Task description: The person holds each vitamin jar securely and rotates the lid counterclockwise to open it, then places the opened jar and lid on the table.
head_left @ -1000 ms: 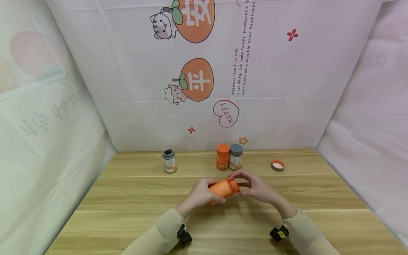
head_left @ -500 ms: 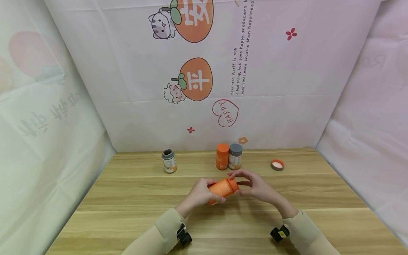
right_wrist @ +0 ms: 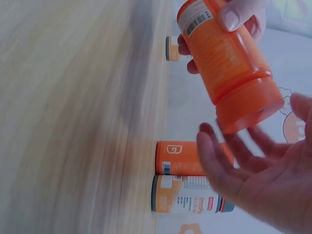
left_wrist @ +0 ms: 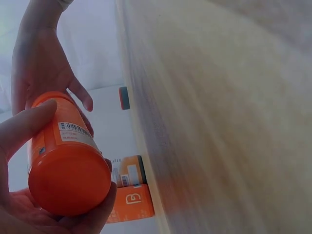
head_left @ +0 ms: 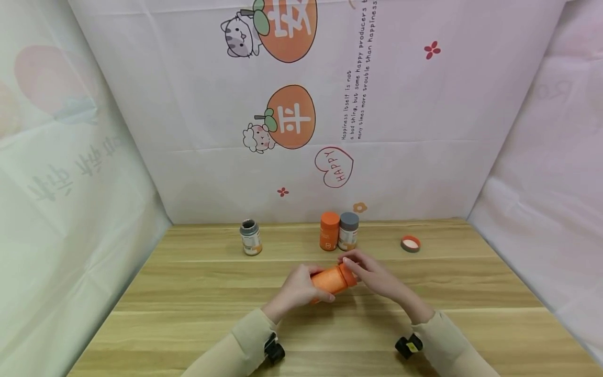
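My left hand grips an orange supplement bottle around its body, tilted with its cap end toward the right. In the left wrist view, the bottle's round base faces the camera and the left thumb lies along its side. The orange cap sits on the bottle's neck. Around that cap, my right hand has its fingers spread and loosely bent, fingertips right at the cap's edge, while the thumb stands apart from it in the right wrist view.
At the back stand an orange bottle and a grey-capped white bottle, side by side. A grey-necked bottle without a lid stands to their left. A loose cap lies inside-up at the back right of the wooden table.
My right hand has turned about the cap, its thumb swinging from below the cap to its upper side. The left hand keeps its grip, with the bottle nearly still.
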Available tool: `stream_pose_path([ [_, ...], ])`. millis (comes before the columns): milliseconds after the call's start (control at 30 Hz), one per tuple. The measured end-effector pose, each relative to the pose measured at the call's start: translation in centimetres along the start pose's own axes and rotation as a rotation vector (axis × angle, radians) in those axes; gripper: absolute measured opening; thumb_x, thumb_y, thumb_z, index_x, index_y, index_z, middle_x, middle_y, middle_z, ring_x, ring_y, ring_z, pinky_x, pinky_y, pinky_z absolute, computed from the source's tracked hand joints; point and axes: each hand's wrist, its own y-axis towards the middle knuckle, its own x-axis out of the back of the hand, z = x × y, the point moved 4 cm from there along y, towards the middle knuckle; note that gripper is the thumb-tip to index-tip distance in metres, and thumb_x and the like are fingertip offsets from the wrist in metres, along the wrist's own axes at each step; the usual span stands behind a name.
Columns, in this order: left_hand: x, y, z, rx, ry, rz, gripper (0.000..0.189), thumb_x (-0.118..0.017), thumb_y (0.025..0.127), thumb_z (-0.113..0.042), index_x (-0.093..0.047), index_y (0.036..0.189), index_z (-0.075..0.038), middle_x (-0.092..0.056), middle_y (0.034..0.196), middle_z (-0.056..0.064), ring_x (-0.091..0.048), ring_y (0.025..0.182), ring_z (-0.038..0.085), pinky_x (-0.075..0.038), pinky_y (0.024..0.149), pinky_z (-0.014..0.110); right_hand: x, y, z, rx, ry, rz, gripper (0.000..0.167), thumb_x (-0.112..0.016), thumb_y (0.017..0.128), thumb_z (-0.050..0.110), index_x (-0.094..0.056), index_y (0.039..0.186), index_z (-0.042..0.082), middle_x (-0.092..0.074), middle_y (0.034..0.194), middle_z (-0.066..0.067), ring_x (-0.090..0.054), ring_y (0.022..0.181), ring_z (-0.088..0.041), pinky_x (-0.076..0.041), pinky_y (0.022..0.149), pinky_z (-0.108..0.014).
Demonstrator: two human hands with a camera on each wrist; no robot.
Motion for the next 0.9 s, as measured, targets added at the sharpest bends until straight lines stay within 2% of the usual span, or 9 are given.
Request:
stream_pose_path([
  [100,-0.08,0.06,-0.13,-0.006,0.013,-0.012,0.057,-0.088,0.059,-0.023,-0.069,0.111,-0.009,-0.067,0.090,-0.002,-0.055,0.075,0.011,-0.046,0.066,0.027,-0.09,-0.06,0.13,-0.073,-0.009,-0.004,0.046,-0.040,0.100,0.044,-0.050,0.127,0.009,-0.057,0.118,-0.013,-0.057,0.095,-0.022,-0.051,0.076,-0.039],
  [200,-0.13,0.11,-0.25,-0.012,0.037,-0.032,0.056,-0.088,0.060,-0.022,-0.068,0.111,-0.009,-0.067,0.091,-0.002,-0.055,0.075,0.010,-0.046,0.066,0.027,-0.17,-0.08,0.16,-0.141,-0.010,0.006,0.050,-0.043,0.098,0.047,-0.050,0.125,0.005,-0.057,0.104,-0.012,-0.054,0.080,-0.023,-0.049,0.067,-0.038],
  [367,-0.01,0.03,-0.70,-0.042,0.095,-0.078,0.056,-0.088,0.059,-0.020,-0.068,0.111,-0.010,-0.068,0.093,-0.002,-0.056,0.076,0.010,-0.045,0.067,0.027,-0.33,-0.04,0.23,-0.186,0.016,0.054,0.052,-0.042,0.099,0.045,-0.052,0.120,-0.001,-0.059,0.087,-0.011,-0.057,0.070,-0.028,-0.049,0.060,-0.037],
  [500,-0.03,0.01,-0.74,-0.049,0.114,-0.093,0.057,-0.088,0.058,-0.020,-0.068,0.111,-0.011,-0.068,0.094,-0.002,-0.056,0.076,0.010,-0.045,0.067,0.027,-0.38,-0.11,0.10,-0.200,0.031,0.064,0.056,-0.042,0.099,0.046,-0.052,0.122,-0.003,-0.061,0.090,-0.011,-0.063,0.077,-0.030,-0.052,0.067,-0.044],
  [700,0.00,-0.02,-0.68,-0.045,0.108,-0.094,0.059,-0.088,0.058,-0.021,-0.068,0.113,-0.012,-0.068,0.096,-0.002,-0.055,0.078,0.010,-0.044,0.067,0.027,-0.33,-0.27,-0.04,-0.241,0.056,0.047,0.061,-0.046,0.096,0.049,-0.050,0.129,-0.001,-0.061,0.104,-0.013,-0.065,0.088,-0.030,-0.054,0.076,-0.046],
  [900,0.10,-0.06,-0.57,-0.033,0.088,-0.092,0.060,-0.089,0.058,-0.022,-0.068,0.113,-0.012,-0.068,0.096,-0.001,-0.055,0.078,0.010,-0.044,0.068,0.028,-0.07,-0.44,-0.12,-0.197,0.068,0.076,0.059,-0.049,0.096,0.046,-0.046,0.135,0.002,-0.057,0.120,-0.018,-0.062,0.097,-0.026,-0.053,0.080,-0.046],
])
